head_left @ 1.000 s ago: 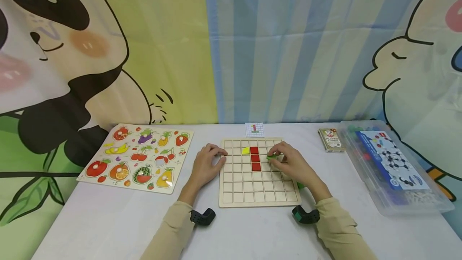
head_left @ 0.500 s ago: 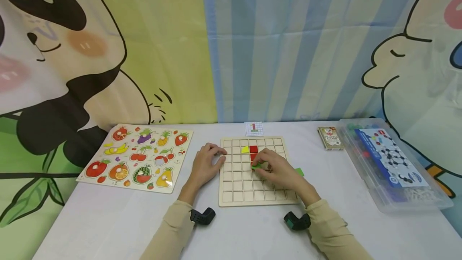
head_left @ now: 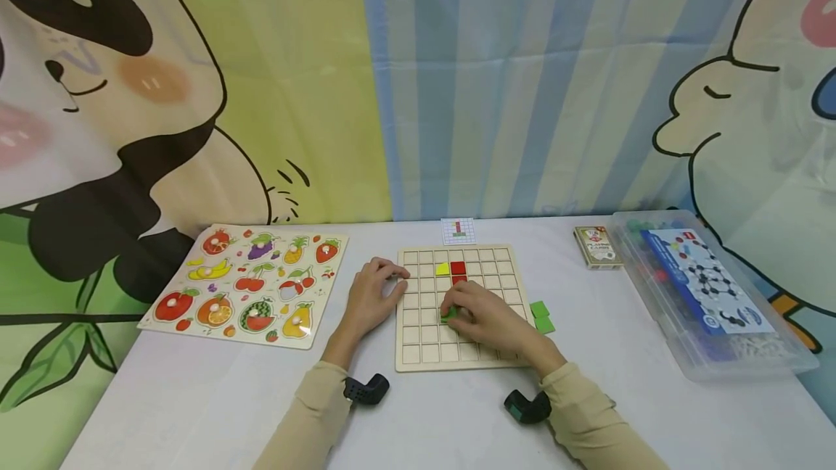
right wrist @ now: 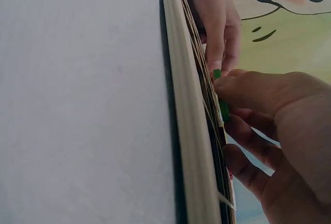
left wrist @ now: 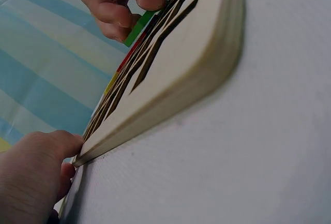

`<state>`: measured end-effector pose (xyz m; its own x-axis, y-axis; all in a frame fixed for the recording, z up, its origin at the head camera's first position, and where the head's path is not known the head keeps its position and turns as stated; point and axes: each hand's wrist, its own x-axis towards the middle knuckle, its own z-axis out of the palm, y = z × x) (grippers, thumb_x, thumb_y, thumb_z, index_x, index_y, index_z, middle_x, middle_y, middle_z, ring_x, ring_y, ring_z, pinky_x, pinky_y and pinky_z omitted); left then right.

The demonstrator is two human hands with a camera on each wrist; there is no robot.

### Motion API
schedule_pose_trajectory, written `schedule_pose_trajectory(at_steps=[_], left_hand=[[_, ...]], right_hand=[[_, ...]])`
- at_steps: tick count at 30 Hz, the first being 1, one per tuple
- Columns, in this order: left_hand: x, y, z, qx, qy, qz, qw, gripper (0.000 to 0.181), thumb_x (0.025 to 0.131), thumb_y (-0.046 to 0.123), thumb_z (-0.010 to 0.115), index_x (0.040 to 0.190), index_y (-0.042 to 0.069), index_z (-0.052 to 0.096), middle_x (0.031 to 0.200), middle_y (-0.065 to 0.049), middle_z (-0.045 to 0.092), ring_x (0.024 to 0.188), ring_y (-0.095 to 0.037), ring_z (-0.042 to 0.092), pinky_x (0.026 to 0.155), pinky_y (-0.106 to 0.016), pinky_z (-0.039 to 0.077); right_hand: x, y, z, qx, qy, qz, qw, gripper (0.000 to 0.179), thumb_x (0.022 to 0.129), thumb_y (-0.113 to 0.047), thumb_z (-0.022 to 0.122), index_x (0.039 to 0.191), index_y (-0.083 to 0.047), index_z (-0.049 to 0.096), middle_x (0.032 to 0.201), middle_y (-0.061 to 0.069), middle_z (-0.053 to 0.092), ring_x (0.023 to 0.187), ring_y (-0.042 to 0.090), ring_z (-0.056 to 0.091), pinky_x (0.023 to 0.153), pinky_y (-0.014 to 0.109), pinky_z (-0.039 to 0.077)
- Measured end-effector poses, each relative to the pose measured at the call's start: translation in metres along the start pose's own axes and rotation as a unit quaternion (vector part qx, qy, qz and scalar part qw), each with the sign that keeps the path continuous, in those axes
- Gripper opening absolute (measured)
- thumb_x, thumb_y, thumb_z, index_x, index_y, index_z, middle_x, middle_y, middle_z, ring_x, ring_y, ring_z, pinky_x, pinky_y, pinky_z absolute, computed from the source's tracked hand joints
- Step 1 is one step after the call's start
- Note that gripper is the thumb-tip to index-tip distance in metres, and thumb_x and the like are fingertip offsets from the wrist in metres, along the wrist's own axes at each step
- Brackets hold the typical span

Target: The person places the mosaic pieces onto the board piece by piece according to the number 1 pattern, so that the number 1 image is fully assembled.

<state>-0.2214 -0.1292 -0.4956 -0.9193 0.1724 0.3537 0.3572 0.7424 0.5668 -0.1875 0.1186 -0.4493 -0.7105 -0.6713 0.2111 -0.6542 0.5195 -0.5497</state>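
"Well, what did the hands have hold of?"

"The right hand (head_left: pixel 490 319) pinched a green tile (head_left: pixel 448 315) between thumb and fingers, over the middle of the wooden board (head_left: pixel 421 355). Whether the tile touched the grid, I couldn't tell. The left hand (head_left: pixel 374 294) lay relaxed, fingers gently bent, fingertips against the board's left edge."

"And the room around them?"

"Columns of squares lay between the hands, and more rows ran down to the near edge. From there the tabletop (head_left: pixel 444 419) stretched between the sleeves (head_left: pixel 307 412). Two loose green tiles (head_left: pixel 539 309) sat just beside the right edge. A yellow tile (head_left: pixel 443 268) and a red tile (head_left: pixel 458 268) filled neighbouring squares towards the far edge."

"Farther out?"

"A pattern card (head_left: pixel 458 231) lay just behind the board. Bare table separated the left hand from the fruit puzzle (head_left: pixel 244 285). Well off to the right, a card pack (head_left: pixel 597 247) lay beside a plastic box (head_left: pixel 715 296)."

"Anything different from half a second before?"

"The right hand had moved left with its tile; both loose green ones showed, against one earlier. The left hand had stayed put."
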Motion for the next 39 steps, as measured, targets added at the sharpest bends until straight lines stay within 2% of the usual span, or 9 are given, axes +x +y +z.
schedule_pose_trajectory(at_steps=[11,26,33,39], left_hand=[[0.0009,-0.0002,-0.0025,-0.002,0.007,0.004,1.0000,0.011,0.087,0.021,0.066,0.097,0.022,0.069,0.106,-0.002,0.057,0.100,-0.021,0.053,0.083,-0.040,0.039],[0.0024,0.0010,-0.0029,-0.006,0.010,0.009,0.9999,0.010,0.087,0.019,0.066,0.096,0.021,0.069,0.104,-0.002,0.057,0.098,-0.022,0.053,0.083,-0.040,0.039],[0.0012,0.0014,-0.0020,-0.006,-0.005,-0.004,1.0000,0.011,0.087,0.020,0.065,0.097,0.022,0.069,0.105,-0.002,0.057,0.100,-0.022,0.053,0.085,-0.041,0.039],[0.0011,-0.0002,-0.0015,-0.008,-0.006,-0.002,0.9999,0.011,0.087,0.021,0.065,0.098,0.022,0.069,0.106,-0.002,0.057,0.100,-0.021,0.053,0.085,-0.041,0.039]], right_hand=[[0.0031,-0.0009,0.0026,-0.013,-0.006,0.009,0.9999,0.013,0.088,-0.015,0.066,0.098,-0.023,0.063,0.105,-0.009,0.057,0.088,0.011,0.049,0.080,0.026,0.043],[0.0038,-0.0018,0.0029,-0.015,-0.006,0.019,0.9997,0.014,0.088,-0.014,0.066,0.098,-0.023,0.063,0.105,-0.010,0.057,0.090,0.012,0.050,0.081,0.027,0.043],[0.0020,-0.0012,0.0035,-0.010,-0.009,0.021,0.9997,0.013,0.088,-0.015,0.066,0.098,-0.023,0.063,0.105,-0.009,0.057,0.087,0.013,0.050,0.079,0.026,0.042],[0.0010,-0.0003,0.0008,0.000,-0.008,0.021,0.9998,0.011,0.089,-0.016,0.064,0.098,-0.023,0.063,0.104,-0.009,0.056,0.085,0.012,0.049,0.076,0.025,0.042]])
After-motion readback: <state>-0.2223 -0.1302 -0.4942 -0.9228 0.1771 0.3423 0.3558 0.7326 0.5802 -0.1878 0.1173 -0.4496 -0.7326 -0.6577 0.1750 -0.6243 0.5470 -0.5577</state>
